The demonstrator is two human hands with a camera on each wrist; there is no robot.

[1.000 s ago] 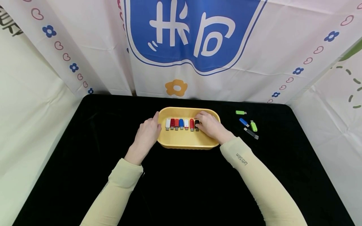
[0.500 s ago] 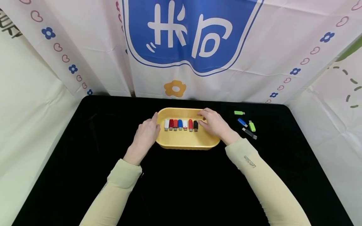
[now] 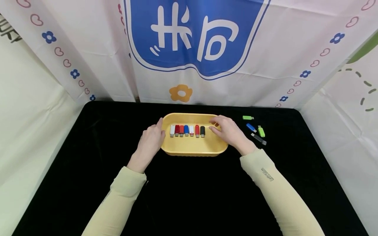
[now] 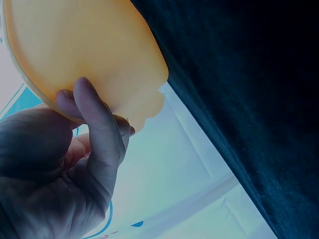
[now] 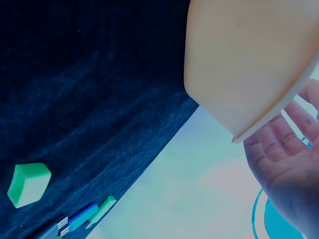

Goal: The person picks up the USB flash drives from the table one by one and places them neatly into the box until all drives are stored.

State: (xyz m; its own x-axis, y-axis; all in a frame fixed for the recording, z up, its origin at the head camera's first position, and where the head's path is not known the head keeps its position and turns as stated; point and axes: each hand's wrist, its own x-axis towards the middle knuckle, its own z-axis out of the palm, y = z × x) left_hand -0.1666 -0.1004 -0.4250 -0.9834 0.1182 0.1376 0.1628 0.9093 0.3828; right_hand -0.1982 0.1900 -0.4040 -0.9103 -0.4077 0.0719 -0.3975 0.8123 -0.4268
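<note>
A yellow tray (image 3: 193, 148) sits near the middle of the black table. Inside it several USB sticks stand side by side in a row, running from a white stick (image 3: 172, 130) at the left through red and blue to a black USB stick (image 3: 202, 131) at the right. My left hand (image 3: 149, 139) grips the tray's left end at the rim; the left wrist view shows its fingers (image 4: 94, 114) against the outer wall. Over the tray's right end hovers my right hand (image 3: 228, 131), thumb and fingers apart, holding nothing, just right of the black stick.
Right of the tray lie several loose USB sticks: a green one (image 3: 248, 117), a blue one (image 3: 251, 127), another green one (image 3: 261, 131) and a dark one (image 3: 259, 139). A white printed curtain (image 3: 236, 88) hangs behind the table.
My right hand has let go of the black USB stick and drawn off to the right, its fingers spreading. The stick stays at the row's right end. My left hand keeps its place.
</note>
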